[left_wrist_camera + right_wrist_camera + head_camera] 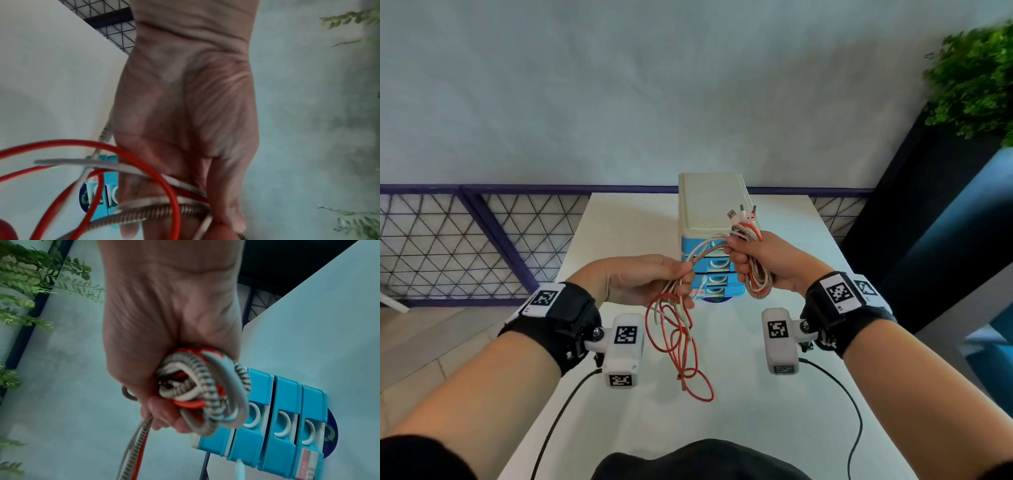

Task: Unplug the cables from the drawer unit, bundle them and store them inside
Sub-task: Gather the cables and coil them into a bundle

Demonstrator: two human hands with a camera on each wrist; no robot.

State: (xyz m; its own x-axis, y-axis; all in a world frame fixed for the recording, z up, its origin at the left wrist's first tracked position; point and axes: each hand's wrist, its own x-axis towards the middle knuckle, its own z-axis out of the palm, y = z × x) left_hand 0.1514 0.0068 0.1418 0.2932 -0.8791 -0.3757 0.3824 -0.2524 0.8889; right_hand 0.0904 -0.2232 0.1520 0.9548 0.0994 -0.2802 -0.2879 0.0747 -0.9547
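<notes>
Holding the cables [751,260] in both hands above the bench [774,428], I note my right hand [767,260] is clenched round a coiled bundle, with the plug ends [743,214] standing up out of the top of my grip. My left hand [640,277] pinches the loose strands between thumb and fingers; a short span runs from it to the right hand. Below the left hand the red cable [681,349] and white strands hang in slack loops that reach the bench surface near its middle. The drawer unit [709,219] stands upright toward the far end of the bench, just behind my hands, its blue drawer fronts [273,426] facing me. One white lead [700,291] hangs at its lower drawers; whether it is plugged in, I cannot tell. Bare bench lies on either side of the unit and before it. A plant [976,78] stands beyond the right edge.
</notes>
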